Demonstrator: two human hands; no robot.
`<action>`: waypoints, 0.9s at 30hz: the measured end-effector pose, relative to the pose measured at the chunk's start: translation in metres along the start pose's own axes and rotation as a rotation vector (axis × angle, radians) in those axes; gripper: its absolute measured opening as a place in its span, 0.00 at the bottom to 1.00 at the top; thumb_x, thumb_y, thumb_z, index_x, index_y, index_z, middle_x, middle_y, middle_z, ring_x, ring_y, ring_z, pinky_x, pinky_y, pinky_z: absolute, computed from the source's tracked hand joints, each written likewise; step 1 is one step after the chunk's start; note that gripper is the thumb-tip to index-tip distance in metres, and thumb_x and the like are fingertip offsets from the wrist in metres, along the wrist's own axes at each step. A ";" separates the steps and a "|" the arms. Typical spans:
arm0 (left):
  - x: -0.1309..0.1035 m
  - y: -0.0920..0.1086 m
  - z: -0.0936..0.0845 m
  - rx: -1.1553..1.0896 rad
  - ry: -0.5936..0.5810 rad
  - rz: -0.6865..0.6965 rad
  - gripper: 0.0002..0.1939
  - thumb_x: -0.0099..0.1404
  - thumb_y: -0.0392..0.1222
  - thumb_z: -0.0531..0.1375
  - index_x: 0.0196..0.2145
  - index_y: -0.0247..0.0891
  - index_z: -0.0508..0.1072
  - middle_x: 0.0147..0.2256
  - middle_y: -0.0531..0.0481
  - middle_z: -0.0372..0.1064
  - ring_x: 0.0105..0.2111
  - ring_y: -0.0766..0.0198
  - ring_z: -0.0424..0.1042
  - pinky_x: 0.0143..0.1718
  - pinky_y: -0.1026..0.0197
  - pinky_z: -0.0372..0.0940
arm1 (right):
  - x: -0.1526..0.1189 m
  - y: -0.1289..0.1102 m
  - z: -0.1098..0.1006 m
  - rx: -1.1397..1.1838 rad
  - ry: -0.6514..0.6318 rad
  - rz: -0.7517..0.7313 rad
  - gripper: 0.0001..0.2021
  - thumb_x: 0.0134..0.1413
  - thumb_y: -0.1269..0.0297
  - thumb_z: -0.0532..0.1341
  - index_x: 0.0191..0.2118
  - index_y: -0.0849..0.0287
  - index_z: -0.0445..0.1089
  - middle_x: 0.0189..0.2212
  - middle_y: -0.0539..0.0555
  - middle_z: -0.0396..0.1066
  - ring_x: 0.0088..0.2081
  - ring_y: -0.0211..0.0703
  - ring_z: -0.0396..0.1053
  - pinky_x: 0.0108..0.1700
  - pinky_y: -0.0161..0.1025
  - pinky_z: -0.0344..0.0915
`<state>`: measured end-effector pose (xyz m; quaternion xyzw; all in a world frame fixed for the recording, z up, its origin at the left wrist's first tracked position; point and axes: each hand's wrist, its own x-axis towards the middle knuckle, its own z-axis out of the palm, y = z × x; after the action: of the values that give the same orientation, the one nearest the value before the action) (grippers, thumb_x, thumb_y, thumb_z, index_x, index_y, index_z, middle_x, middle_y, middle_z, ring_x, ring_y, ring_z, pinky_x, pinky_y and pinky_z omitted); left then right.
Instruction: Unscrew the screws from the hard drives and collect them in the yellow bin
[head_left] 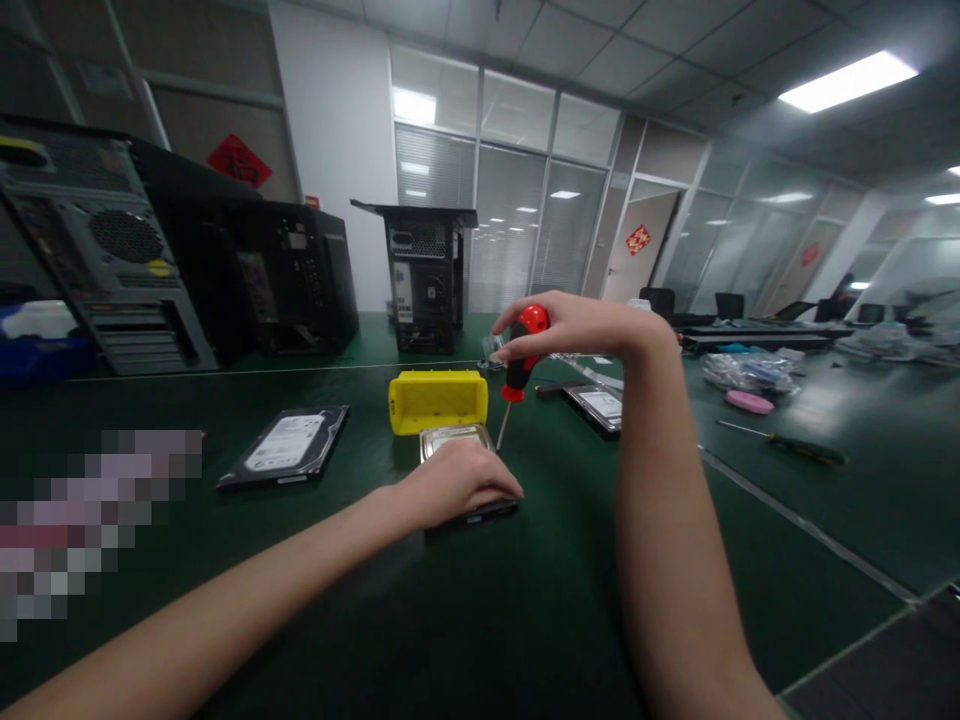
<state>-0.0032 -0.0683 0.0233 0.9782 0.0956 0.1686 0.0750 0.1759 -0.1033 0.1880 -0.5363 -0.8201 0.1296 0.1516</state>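
Observation:
My left hand (465, 478) lies over a hard drive (452, 436) on the green table, its fingers curled over the right side. The palm covers most of the drive; a silver top edge and a dark front edge show. My right hand (559, 325) is raised above and to the right, closed around the handle of a red and black screwdriver (519, 372). The shaft points down, with its tip beside the drive's right side; whether they touch I cannot tell. Just behind the drive stands a yellow plastic bin (439, 402), its opening facing me.
One more hard drive (289, 443) lies at left, and another (598, 406) behind my right forearm. Computer cases (424, 280) stand along the back and left. At right are a yellow-and-black screwdriver (808, 450), a pink ring (750, 402) and plastic bags (750, 373).

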 end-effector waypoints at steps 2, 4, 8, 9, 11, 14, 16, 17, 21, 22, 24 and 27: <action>-0.001 -0.003 0.003 -0.039 0.021 0.002 0.10 0.67 0.37 0.56 0.41 0.40 0.77 0.39 0.50 0.76 0.39 0.63 0.74 0.46 0.60 0.65 | 0.000 0.000 0.000 -0.008 0.001 -0.001 0.26 0.46 0.50 0.64 0.49 0.61 0.69 0.39 0.56 0.71 0.35 0.40 0.68 0.36 0.36 0.67; -0.002 -0.005 0.007 -0.096 0.048 -0.012 0.10 0.67 0.39 0.56 0.40 0.40 0.77 0.40 0.49 0.76 0.41 0.63 0.74 0.46 0.59 0.65 | 0.000 0.000 0.000 -0.014 0.002 0.002 0.26 0.46 0.50 0.64 0.48 0.61 0.69 0.39 0.56 0.71 0.35 0.40 0.68 0.36 0.36 0.67; -0.003 -0.004 0.016 -0.227 0.095 -0.065 0.10 0.67 0.41 0.56 0.41 0.40 0.77 0.41 0.49 0.75 0.43 0.64 0.72 0.46 0.61 0.64 | 0.001 0.001 0.000 -0.031 0.004 -0.014 0.26 0.46 0.49 0.64 0.48 0.61 0.69 0.38 0.55 0.71 0.34 0.39 0.68 0.36 0.35 0.67; -0.004 -0.003 0.017 -0.249 0.099 -0.067 0.10 0.67 0.41 0.56 0.41 0.40 0.77 0.41 0.49 0.75 0.43 0.65 0.71 0.47 0.61 0.64 | 0.001 0.001 0.000 -0.036 0.006 -0.019 0.26 0.46 0.48 0.64 0.48 0.61 0.69 0.38 0.55 0.71 0.34 0.39 0.68 0.36 0.35 0.67; -0.004 -0.002 0.018 -0.272 0.101 -0.055 0.10 0.67 0.41 0.57 0.41 0.39 0.77 0.40 0.50 0.76 0.43 0.65 0.71 0.47 0.61 0.63 | 0.001 0.001 0.000 -0.043 0.012 -0.024 0.26 0.46 0.48 0.64 0.48 0.61 0.70 0.39 0.55 0.71 0.35 0.39 0.68 0.36 0.35 0.67; -0.004 -0.002 0.017 -0.276 0.099 -0.040 0.10 0.67 0.41 0.57 0.42 0.40 0.77 0.41 0.50 0.76 0.42 0.65 0.71 0.47 0.61 0.62 | 0.000 0.002 0.000 -0.037 0.013 -0.021 0.27 0.46 0.49 0.64 0.49 0.61 0.70 0.39 0.56 0.71 0.35 0.39 0.68 0.36 0.36 0.67; -0.004 -0.002 0.016 -0.273 0.098 -0.032 0.10 0.67 0.40 0.57 0.42 0.40 0.77 0.41 0.51 0.76 0.43 0.65 0.71 0.47 0.61 0.62 | -0.001 0.002 -0.001 -0.025 0.014 -0.019 0.27 0.45 0.49 0.65 0.49 0.61 0.70 0.40 0.56 0.71 0.36 0.41 0.69 0.36 0.37 0.67; -0.005 -0.002 0.016 -0.269 0.096 -0.027 0.10 0.67 0.40 0.57 0.42 0.40 0.77 0.41 0.51 0.76 0.43 0.65 0.71 0.47 0.61 0.62 | -0.002 0.002 0.000 -0.026 0.017 -0.014 0.27 0.45 0.49 0.65 0.49 0.61 0.70 0.41 0.57 0.71 0.37 0.42 0.69 0.37 0.37 0.68; -0.005 -0.001 0.015 -0.262 0.097 -0.014 0.11 0.68 0.40 0.56 0.43 0.39 0.77 0.41 0.49 0.76 0.43 0.65 0.71 0.48 0.62 0.62 | -0.003 -0.001 0.000 -0.056 0.034 0.039 0.28 0.43 0.46 0.65 0.48 0.58 0.71 0.43 0.56 0.71 0.41 0.45 0.69 0.39 0.38 0.68; -0.006 -0.001 0.016 -0.262 0.098 -0.013 0.11 0.68 0.40 0.56 0.43 0.39 0.77 0.41 0.49 0.76 0.43 0.64 0.71 0.48 0.61 0.62 | -0.003 -0.001 0.001 -0.062 0.039 0.048 0.28 0.43 0.46 0.65 0.48 0.58 0.71 0.44 0.56 0.71 0.41 0.46 0.69 0.40 0.39 0.68; -0.006 -0.001 0.016 -0.266 0.101 -0.016 0.11 0.68 0.40 0.56 0.43 0.38 0.77 0.41 0.48 0.76 0.43 0.64 0.72 0.48 0.61 0.62 | -0.003 -0.003 0.001 -0.060 0.042 0.057 0.28 0.43 0.46 0.65 0.48 0.59 0.71 0.44 0.56 0.71 0.42 0.47 0.69 0.41 0.41 0.68; -0.006 0.000 0.017 -0.283 0.107 -0.032 0.11 0.68 0.40 0.55 0.43 0.38 0.77 0.40 0.48 0.76 0.42 0.64 0.72 0.48 0.62 0.62 | -0.002 -0.004 0.001 -0.042 0.038 0.059 0.27 0.43 0.47 0.66 0.48 0.59 0.71 0.44 0.56 0.71 0.44 0.48 0.69 0.42 0.41 0.68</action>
<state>-0.0030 -0.0713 0.0057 0.9458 0.0903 0.2309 0.2098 0.1728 -0.1066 0.1886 -0.5658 -0.8033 0.1068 0.1522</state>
